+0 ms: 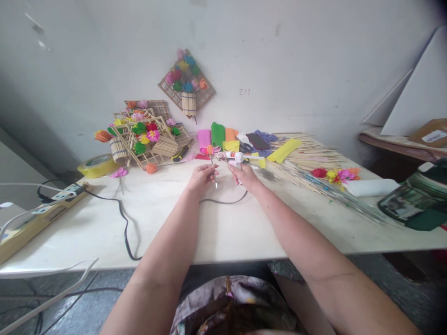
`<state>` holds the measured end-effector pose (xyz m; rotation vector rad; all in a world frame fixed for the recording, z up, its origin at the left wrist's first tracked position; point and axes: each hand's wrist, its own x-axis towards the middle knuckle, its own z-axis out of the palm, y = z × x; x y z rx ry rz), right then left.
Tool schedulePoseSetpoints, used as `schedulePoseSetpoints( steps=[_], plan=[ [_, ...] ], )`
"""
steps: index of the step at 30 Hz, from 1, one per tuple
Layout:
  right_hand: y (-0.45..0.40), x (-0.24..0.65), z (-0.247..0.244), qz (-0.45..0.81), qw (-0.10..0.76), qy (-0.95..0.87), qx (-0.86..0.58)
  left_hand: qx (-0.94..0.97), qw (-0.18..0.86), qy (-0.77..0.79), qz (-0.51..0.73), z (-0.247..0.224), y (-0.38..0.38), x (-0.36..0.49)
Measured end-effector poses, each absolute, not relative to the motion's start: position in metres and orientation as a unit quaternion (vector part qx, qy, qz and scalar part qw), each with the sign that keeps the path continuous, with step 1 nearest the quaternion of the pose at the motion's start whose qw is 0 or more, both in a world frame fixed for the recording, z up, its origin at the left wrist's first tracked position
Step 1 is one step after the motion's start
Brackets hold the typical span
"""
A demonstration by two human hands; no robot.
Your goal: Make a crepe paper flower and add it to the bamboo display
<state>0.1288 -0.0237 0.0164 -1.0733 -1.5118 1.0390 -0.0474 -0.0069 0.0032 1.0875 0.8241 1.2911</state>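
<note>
Near the middle of the table, my left hand (202, 178) is closed in a pinch on the thin stem of a small orange paper flower (209, 150), which points up and away from me. My right hand (246, 177) is wrapped round a white glue gun (239, 158), just to the right of the flower. Its dark cord (225, 202) curves over the tabletop below both hands. The two hands are close but apart. Whether the glue gun's tip touches the stem is too small to tell.
Stick lattices (139, 125) with paper flowers are piled at the back left, near a yellow tape roll (98, 166). A power strip (45, 211) lies left. Crepe paper (218, 135) stands behind my hands. Sticks (307, 158), wire stems (331, 190) and a dark green jar (415, 197) are right.
</note>
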Motion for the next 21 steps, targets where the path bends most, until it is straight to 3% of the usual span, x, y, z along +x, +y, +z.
schedulePoseSetpoints(
  steps=[21],
  plan=[
    [-0.0193, 0.1263, 0.0117, 0.416, 0.49, -0.645, -0.413, 0.467, 0.587, 0.365, 0.551, 0.0034, -0.0065, -0.0474]
  ],
)
